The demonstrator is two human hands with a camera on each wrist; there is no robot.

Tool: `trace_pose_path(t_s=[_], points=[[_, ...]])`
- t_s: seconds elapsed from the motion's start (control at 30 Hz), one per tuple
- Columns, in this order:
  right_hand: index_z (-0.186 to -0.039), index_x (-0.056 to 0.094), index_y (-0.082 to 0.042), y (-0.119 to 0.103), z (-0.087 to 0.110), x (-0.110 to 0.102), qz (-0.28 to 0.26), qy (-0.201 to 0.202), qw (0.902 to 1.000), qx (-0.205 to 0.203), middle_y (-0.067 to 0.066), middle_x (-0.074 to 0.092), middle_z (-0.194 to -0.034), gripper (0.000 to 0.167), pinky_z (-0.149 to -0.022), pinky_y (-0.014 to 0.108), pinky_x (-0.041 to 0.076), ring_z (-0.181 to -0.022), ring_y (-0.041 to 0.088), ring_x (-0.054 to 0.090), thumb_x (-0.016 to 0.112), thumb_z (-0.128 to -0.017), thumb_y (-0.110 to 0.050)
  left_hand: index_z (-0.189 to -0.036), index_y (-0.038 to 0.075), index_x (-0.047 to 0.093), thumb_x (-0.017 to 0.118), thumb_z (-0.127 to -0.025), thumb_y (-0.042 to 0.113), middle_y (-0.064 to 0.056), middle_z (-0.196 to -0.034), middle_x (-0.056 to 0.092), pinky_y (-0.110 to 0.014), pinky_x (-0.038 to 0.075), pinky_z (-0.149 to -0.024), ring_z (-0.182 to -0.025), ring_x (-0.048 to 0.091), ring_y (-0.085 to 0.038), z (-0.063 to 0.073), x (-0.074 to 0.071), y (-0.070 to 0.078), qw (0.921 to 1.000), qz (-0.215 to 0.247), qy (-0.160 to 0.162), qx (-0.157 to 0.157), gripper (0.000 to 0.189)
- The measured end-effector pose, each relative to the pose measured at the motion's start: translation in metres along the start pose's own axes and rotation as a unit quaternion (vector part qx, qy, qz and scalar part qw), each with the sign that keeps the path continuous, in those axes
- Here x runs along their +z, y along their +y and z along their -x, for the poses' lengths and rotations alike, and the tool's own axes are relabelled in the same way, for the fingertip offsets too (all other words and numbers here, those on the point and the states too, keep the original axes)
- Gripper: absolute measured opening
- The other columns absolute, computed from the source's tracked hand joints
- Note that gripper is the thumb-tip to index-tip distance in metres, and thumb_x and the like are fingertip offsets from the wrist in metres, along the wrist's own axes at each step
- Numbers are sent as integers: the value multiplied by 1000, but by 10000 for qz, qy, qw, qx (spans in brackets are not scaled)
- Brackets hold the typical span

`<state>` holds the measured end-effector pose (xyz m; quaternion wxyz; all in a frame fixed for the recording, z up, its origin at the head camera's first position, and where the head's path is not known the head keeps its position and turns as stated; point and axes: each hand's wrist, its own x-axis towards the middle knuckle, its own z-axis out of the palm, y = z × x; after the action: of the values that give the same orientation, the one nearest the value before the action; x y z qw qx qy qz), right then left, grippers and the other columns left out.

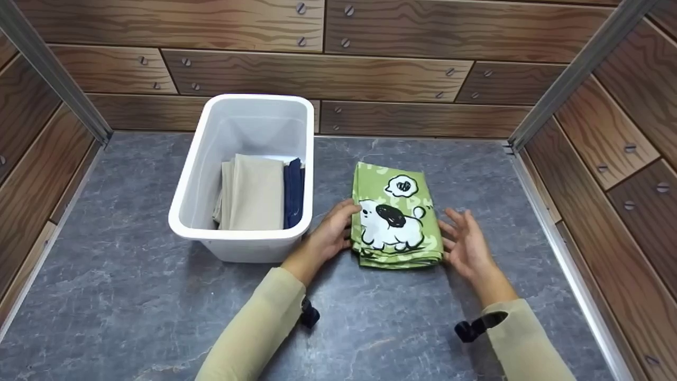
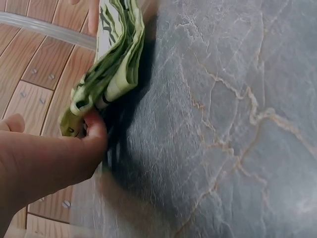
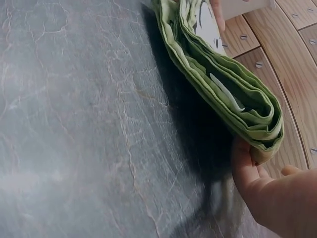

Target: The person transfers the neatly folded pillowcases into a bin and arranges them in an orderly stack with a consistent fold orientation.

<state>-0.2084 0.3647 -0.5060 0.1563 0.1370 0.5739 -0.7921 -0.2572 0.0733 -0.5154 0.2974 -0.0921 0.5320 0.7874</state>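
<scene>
A folded green cloth (image 1: 394,211) with a black-and-white dog print lies in front of me, right of the white bin. At its left edge is my left hand (image 1: 334,227), one fingertip overlapping the print side and others going beneath. The left wrist view shows a finger (image 2: 96,130) curled under the cloth's layered edge (image 2: 116,79). On the opposite side, my right hand (image 1: 468,246) has its fingers spread, tips at the cloth's right edge. Seen from the right wrist, fingers (image 3: 243,161) reach below the folded layers (image 3: 237,99), with dark shadow under the cloth.
Left of the cloth stands a white plastic bin (image 1: 240,233) holding folded beige cloth (image 1: 259,193) and dark blue cloth (image 1: 293,193) upright. Wood-patterned panels (image 1: 317,76) wall in the grey marbled surface (image 1: 370,328) at back and sides.
</scene>
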Motion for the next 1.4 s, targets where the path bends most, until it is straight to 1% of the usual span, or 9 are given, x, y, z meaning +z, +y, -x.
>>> trace_pose_path(t_s=[0.1,0.27,0.53,0.73,0.83,0.93,1.07,1.2,1.4], points=[[-161,0,-21,1,-1,-1,-13,-49,10000,44,14,-3,-168,76,-118,55,22,-151,41,7,15,-101,-64,-157,23,25,57,-94,35,-19,-144,47,-46,49,-91,-122,53,-35,-2,0,1,9999,-118,-26,-29,72],[-162,4,-21,1,-5,-4,-118,-99,9997,211,13,-4,-168,76,-119,57,20,-152,40,5,15,-101,-65,-157,25,28,57,-94,36,-22,-141,45,-53,53,-89,-117,53,-36,-3,-2,1,9999,87,-75,-60,70],[-162,2,-22,0,-11,-9,-233,-296,9985,394,16,1,-167,74,-104,49,41,-147,40,18,12,-101,-64,-155,26,32,54,-95,39,-20,-142,41,-51,54,-88,-118,54,-35,-6,-5,0,9997,29,-231,17,65],[-162,1,-27,0,-12,-11,-58,-488,9974,529,17,2,-167,77,-101,47,42,-147,39,19,16,-99,-68,-153,25,34,50,-97,45,-18,-144,42,-54,53,-87,-122,53,-36,-6,-5,1,9984,-340,-451,65,62],[-161,1,-27,0,-13,-12,142,-560,9967,562,18,2,-166,77,-101,48,42,-149,40,16,16,-99,-70,-150,22,37,49,-97,49,-18,-137,51,-50,55,-83,-113,59,-34,-8,-5,3,9971,-598,-449,142,61],[-161,1,-28,-1,-15,-13,289,-612,9959,598,20,4,-166,77,-101,47,45,-148,42,18,16,-99,-69,-143,11,45,47,-97,52,-20,-126,60,-45,57,-80,-101,63,-30,-12,-4,4,9953,-819,-464,213,61],[-162,3,-28,-2,-18,-14,482,-620,9951,606,21,8,-165,77,-99,45,49,-141,38,32,17,-98,-70,-133,0,54,46,-97,53,-20,-117,65,-42,58,-79,-91,64,-26,-17,-4,5,9949,-854,-503,196,64],[-162,4,-28,-4,-22,-14,711,-632,9937,593,22,10,-165,79,-97,43,50,-136,35,39,16,-97,-72,-132,-1,55,47,-96,53,-21,-115,67,-43,59,-79,-89,66,-25,-21,-4,5,9963,-714,-481,68,65],[-161,8,-30,-7,-25,-13,1115,-487,9898,737,21,11,-165,80,-97,44,49,-145,43,27,19,-95,-75,-130,2,58,48,-94,55,-20,-114,69,-43,60,-73,-86,70,-25,-24,-4,7,9958,-872,-262,20,64]])
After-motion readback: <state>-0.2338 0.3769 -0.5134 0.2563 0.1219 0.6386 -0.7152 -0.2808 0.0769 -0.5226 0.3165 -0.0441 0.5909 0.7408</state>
